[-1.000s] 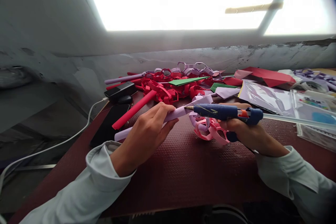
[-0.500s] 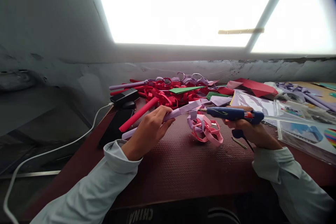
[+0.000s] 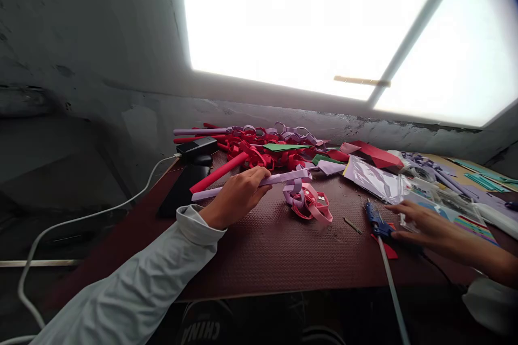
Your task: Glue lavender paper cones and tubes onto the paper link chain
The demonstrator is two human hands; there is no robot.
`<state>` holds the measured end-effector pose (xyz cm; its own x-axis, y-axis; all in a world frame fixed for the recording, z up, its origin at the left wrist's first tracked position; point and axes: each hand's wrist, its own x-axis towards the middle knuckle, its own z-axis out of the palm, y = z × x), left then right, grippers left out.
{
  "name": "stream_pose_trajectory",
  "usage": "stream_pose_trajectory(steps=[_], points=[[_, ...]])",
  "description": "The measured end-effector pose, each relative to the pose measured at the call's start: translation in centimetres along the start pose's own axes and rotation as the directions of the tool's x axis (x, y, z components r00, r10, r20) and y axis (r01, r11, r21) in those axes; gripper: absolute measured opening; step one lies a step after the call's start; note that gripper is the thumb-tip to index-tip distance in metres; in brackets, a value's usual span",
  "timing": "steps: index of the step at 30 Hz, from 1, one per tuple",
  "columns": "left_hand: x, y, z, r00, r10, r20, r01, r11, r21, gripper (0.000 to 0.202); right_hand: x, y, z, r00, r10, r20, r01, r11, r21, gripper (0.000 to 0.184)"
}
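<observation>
My left hand (image 3: 238, 197) is closed around a rolled lilac paper tube (image 3: 279, 178), its far end pointing right. At that end hangs a paper chain (image 3: 313, 205) of lilac and pink links, most of it resting on the table. My right hand (image 3: 424, 226) is open, fingers apart, just right of a blue glue gun (image 3: 374, 218). The gun lies on the table, its nozzle toward the back. A long pale glue stick (image 3: 390, 280) sticks out behind it past the front edge. Whether my fingertips touch the gun, I cannot tell.
Red and lilac paper chains (image 3: 263, 153) pile up at the back. A red paper tube (image 3: 218, 172) lies beside a black phone-like slab (image 3: 182, 194). Plastic-wrapped packs (image 3: 372, 178) cover the right side. A white cable (image 3: 101, 207) hangs off the left edge.
My right hand has let go of the glue gun, which now lies on the table farther right and nearer the front. My left hand still holds the lilac tube. The view has tilted.
</observation>
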<state>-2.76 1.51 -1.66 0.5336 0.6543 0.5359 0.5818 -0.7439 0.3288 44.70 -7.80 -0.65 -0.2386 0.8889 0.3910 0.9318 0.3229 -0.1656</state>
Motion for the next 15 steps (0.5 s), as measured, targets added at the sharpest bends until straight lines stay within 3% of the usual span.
stream_pose_trajectory(steps=[2, 4, 8, 11, 15], points=[[0.0, -0.1, 0.0, 1.0, 0.007, 0.006, -0.007, 1.0, -0.007, 0.013, 2.0, -3.1, -0.6, 0.999, 0.016, 0.044, -0.018, 0.999, 0.051, 0.031], [-0.1, -0.2, 0.0, 1.0, 0.018, 0.016, -0.018, 1.0, -0.017, 0.014, 5.0, -7.5, -0.1, 0.998, -0.054, -0.011, 0.055, 0.98, 0.194, 0.038], [-0.2, -0.4, -0.1, 0.999, 0.038, 0.033, -0.037, 0.999, -0.027, 0.014, 11.1, -14.7, 3.8, 0.96, -0.279, 0.014, 0.247, 0.869, 0.428, 0.042], [-0.2, -0.6, -0.3, 0.999, 0.036, 0.032, -0.036, 0.999, -0.005, 0.015, 13.9, -16.4, 6.6, 0.926, -0.375, -0.049, 0.355, 0.816, 0.456, 0.032], [-0.2, -0.7, -0.3, 0.997, 0.051, 0.057, -0.053, 0.998, 0.032, 0.016, 14.5, -16.1, 8.1, 0.924, -0.37, -0.098, 0.364, 0.772, 0.52, 0.028]])
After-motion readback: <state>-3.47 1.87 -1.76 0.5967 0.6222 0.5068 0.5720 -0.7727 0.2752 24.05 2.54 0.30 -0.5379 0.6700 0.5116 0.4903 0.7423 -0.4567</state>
